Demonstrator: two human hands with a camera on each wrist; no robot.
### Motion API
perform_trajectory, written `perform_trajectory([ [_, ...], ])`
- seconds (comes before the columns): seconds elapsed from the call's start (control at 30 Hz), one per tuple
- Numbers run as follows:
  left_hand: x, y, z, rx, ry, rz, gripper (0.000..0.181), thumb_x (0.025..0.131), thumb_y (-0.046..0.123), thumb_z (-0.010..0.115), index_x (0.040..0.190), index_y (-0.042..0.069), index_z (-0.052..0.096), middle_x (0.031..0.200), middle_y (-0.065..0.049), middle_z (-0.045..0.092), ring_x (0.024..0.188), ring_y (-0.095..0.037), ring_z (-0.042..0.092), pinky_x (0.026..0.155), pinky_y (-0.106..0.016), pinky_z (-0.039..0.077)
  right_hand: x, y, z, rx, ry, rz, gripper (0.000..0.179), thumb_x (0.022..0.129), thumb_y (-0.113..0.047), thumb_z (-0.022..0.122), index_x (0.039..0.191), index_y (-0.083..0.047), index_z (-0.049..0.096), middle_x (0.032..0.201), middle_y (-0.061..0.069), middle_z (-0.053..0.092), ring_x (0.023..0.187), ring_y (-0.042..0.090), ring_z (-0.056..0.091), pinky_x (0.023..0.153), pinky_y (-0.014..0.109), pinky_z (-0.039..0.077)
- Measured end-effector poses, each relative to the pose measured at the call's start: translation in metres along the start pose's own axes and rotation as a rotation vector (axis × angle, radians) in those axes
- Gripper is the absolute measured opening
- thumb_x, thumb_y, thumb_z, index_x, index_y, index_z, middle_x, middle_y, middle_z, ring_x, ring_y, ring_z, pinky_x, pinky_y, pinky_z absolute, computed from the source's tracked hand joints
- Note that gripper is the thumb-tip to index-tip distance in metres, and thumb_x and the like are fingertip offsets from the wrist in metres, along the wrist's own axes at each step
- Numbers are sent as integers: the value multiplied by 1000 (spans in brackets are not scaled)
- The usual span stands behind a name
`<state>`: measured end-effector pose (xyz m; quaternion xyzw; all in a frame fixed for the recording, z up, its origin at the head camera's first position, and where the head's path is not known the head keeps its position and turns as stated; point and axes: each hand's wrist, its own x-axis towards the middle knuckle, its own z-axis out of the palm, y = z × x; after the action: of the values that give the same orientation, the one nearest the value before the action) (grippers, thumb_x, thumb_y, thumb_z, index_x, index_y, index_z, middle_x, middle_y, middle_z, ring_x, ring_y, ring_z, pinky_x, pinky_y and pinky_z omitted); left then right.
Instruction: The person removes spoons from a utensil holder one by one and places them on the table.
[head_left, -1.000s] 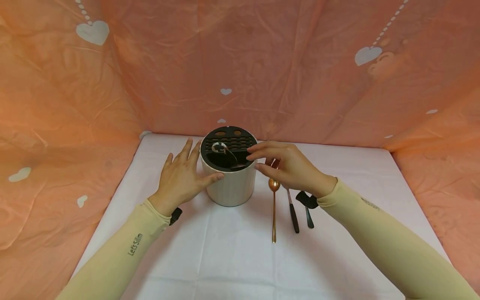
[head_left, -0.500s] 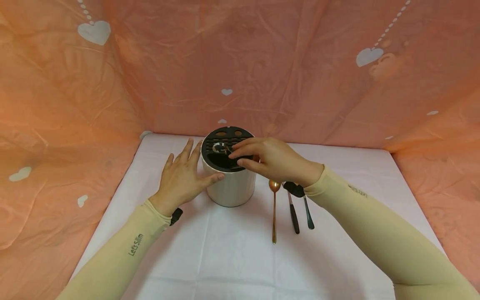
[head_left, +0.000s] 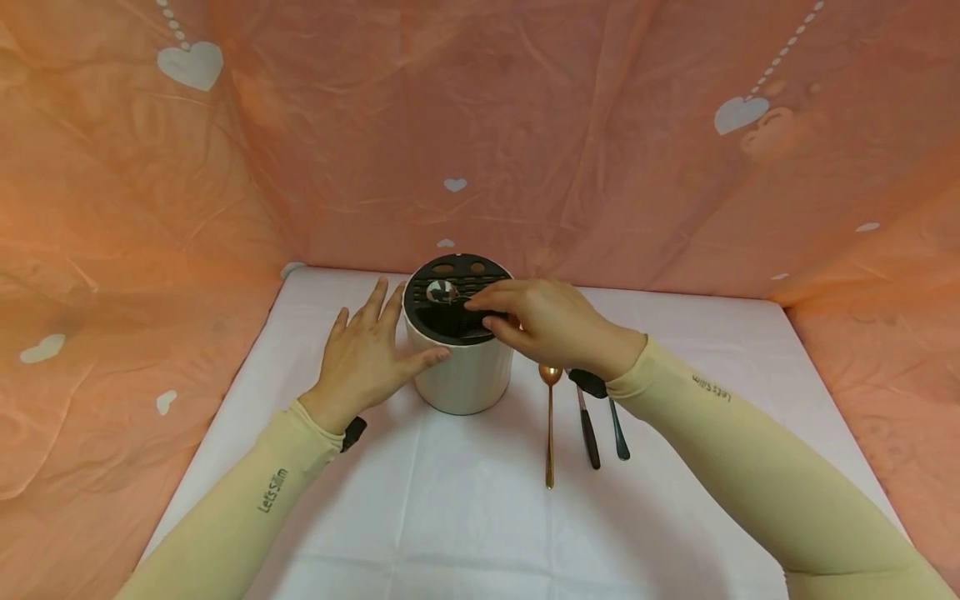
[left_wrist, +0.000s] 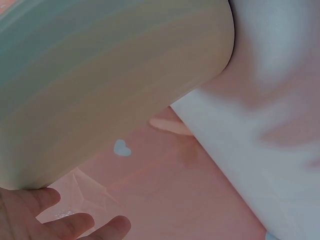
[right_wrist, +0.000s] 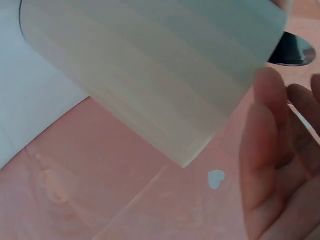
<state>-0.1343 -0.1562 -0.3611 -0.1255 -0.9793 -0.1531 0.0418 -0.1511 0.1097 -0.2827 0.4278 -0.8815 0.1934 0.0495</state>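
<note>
A white round cutlery holder (head_left: 463,379) with a black slotted lid (head_left: 450,321) stands toward the back of the table. A silver spoon (head_left: 441,291) shows its shiny bowl above the lid; its bowl also appears beyond the holder's rim in the right wrist view. My right hand (head_left: 551,321) reaches over the lid's right side and pinches the spoon near its handle, most of which the fingers hide. Against the holder's left side, my left hand (head_left: 367,350) rests with fingers spread and thumb across the front. Its fingertips (left_wrist: 47,198) show beside the holder wall in the left wrist view.
To the right of the holder lie a gold spoon (head_left: 550,417), a dark-handled utensil (head_left: 591,442) and a slim dark-handled piece (head_left: 619,437), their upper parts partly under my right wrist. A pink curtain (head_left: 525,167) with hearts surrounds the white-covered table (head_left: 465,517).
My right hand has moved left from the holder's right edge onto the spoon, and the spoon's bowl has shifted and tilted slightly. My left hand has stayed in place.
</note>
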Motion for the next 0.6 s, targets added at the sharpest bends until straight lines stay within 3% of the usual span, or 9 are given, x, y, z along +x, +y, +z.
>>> perform_trajectory([
  [0.17, -1, 0, 0, -5, 1, -3, 122, 75, 95, 34, 161, 10, 16, 164, -19, 12, 136, -48, 38, 113, -64, 13, -2, 5, 4, -31, 112, -81, 29, 96, -14, 64, 124, -14, 71, 124, 1, 67, 77, 12, 62, 55, 28, 45],
  [0.33, -1, 1, -1, -5, 5, -1, 120, 76, 93, 37, 160, 9, 18, 164, -20, 13, 134, -50, 40, 114, -64, 13, -2, 10, 6, -54, 301, -163, 30, 91, -9, 71, 121, -11, 73, 119, 3, 69, 96, 18, 68, 60, 30, 52],
  [0.6, -1, 2, 0, 5, 17, 4, 119, 77, 90, 42, 159, 8, 20, 164, -20, 13, 131, -51, 43, 114, -63, 13, -1, 16, 3, -55, 554, -157, 28, 90, -8, 73, 118, -9, 74, 109, 7, 70, 73, 15, 66, 61, 28, 54],
])
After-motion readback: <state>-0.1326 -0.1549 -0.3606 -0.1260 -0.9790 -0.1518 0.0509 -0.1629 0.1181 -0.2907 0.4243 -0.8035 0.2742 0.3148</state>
